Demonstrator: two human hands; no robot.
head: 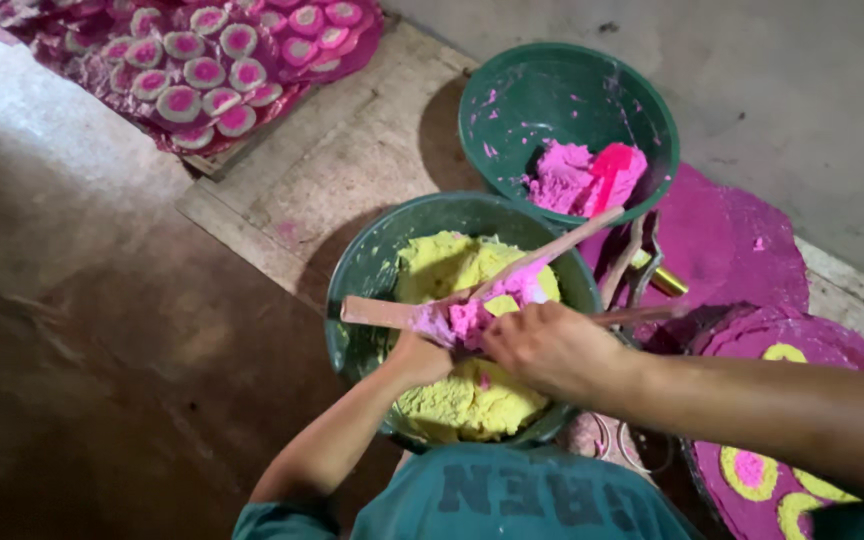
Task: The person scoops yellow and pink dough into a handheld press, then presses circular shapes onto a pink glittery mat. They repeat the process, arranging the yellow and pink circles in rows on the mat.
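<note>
My left hand (418, 357) and my right hand (550, 346) meet over a green bowl (360, 270) full of yellow dough (452, 400). Between them is a lump of pink dough (469, 318), pressed against two wooden sticks. One flat stick (372, 312) juts out to the left from my left hand. The other stick (580, 232) slants up and to the right from the lump. My right hand lies over the pink lump and the sticks' crossing; which stick it grips is hidden.
A second green bowl (512, 90) behind holds pink dough (564, 178) and a pink scoop (607, 172). A tray of round pink-and-cream pieces (202, 70) lies at the top left. A pink-covered board (742, 240) and a tray with yellow-ringed discs (752, 470) sit right. Metal tongs (642, 255) lean nearby.
</note>
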